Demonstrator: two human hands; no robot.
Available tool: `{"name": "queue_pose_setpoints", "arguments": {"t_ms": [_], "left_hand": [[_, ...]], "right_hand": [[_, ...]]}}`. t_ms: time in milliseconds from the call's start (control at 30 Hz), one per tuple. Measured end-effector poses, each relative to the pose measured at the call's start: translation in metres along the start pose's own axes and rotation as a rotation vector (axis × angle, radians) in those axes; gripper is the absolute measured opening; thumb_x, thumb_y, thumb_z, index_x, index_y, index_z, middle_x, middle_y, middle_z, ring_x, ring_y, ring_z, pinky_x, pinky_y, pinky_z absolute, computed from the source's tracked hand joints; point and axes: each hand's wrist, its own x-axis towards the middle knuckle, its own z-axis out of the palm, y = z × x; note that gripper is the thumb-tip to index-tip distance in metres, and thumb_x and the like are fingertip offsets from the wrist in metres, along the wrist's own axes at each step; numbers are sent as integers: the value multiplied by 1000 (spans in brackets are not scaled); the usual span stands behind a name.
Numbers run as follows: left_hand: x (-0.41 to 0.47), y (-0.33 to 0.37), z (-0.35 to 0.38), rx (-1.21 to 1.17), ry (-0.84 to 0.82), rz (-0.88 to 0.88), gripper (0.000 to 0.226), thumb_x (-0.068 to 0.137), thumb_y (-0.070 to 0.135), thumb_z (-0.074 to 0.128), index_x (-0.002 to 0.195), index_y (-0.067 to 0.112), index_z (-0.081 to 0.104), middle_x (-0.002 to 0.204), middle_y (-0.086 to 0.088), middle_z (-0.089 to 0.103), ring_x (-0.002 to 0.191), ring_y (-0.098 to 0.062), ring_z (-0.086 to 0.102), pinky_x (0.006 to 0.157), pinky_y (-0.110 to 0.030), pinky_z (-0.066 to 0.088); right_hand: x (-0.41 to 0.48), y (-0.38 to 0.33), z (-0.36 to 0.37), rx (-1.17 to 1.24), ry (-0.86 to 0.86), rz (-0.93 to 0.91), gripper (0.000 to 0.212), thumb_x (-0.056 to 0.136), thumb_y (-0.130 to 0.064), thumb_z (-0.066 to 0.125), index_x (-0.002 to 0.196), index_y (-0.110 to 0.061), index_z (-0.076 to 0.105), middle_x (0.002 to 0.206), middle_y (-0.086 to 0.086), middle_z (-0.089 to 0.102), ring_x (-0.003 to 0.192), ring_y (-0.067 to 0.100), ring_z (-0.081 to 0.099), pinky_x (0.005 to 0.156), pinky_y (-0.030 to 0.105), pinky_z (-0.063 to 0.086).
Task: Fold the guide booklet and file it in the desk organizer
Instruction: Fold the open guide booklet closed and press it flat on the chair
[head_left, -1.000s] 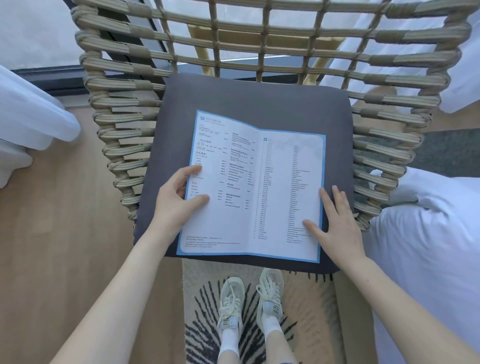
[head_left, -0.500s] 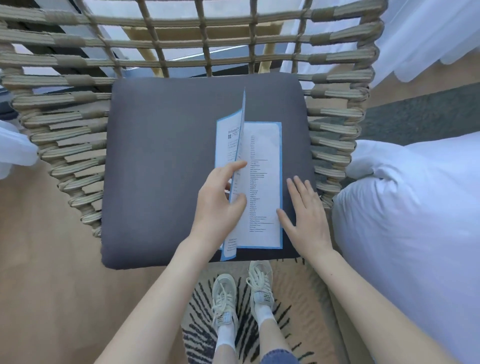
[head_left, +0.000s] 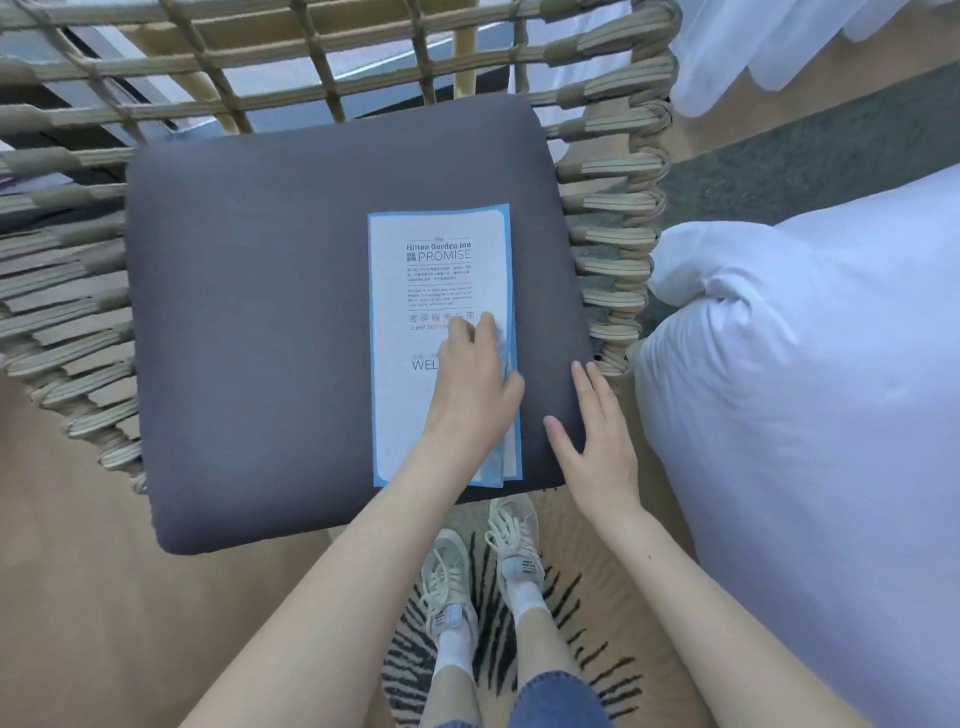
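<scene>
Nearest the camera, below the cushion (head_left: 260, 338), are the person's sneakers (head_left: 483, 577) on a zebra-striped rug (head_left: 587, 670). Just past the cushion's front edge the right hand (head_left: 597, 447) lies flat and released, fingers spread on the bare fabric just beside the booklet (head_left: 415, 374), not touching it as far as I can see. The left hand (head_left: 475, 384) is pressed palm-down on the booklet's right side, holding nothing, just flattening it.

Big change from a second ago: the booklet was spread wide open on the cushion then, half a second ago the left panel was swinging over, and now it's closed with the cover face up. The layers on its right edge look a bit staggered, so I'd guess the crease wants one more press. So folding looks basically done. Filing isn't: there's no desk organizer in view, only the woven chair (head_left: 613, 228) behind the cushion, a white duvet (head_left: 805, 389) off to its right
</scene>
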Motion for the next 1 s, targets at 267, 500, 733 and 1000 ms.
{"name": "queue_pose_setpoints", "arguments": {"t_ms": [267,500,733,1000], "left_hand": [[4,-9,22,-33,81,2,59,83,21,67,133,6,40,121,-16,36,105,-32,44,92,-39,44],[6,-25,30,-64,123,54,67,82,32,73,135,12,38,114,-5,29,95,-23,41,85,-32,44],[7,-28,34,-74,136,70,70,82,29,75,138,11,38,118,-10,34,99,-23,41,90,-34,45],[-4,-33,-15,-181,131,48,74,86,34,71,148,16,35,117,-3,35,109,-23,44,91,-25,36]], "right_hand": [[0,3,3,9,17,-13,65,97,-32,55,155,-27,26,164,-7,20,150,11,18,120,35,22],[0,2,2,13,9,-4,66,97,-33,55,155,-28,25,164,-8,20,150,10,17,120,33,21],[0,-3,2,-22,-5,3,65,99,-31,53,156,-25,24,165,-5,19,150,12,15,117,26,14],[10,-37,-29,-76,-75,-8,61,100,-28,50,156,-24,24,164,-5,20,150,12,18,120,37,22]]}}
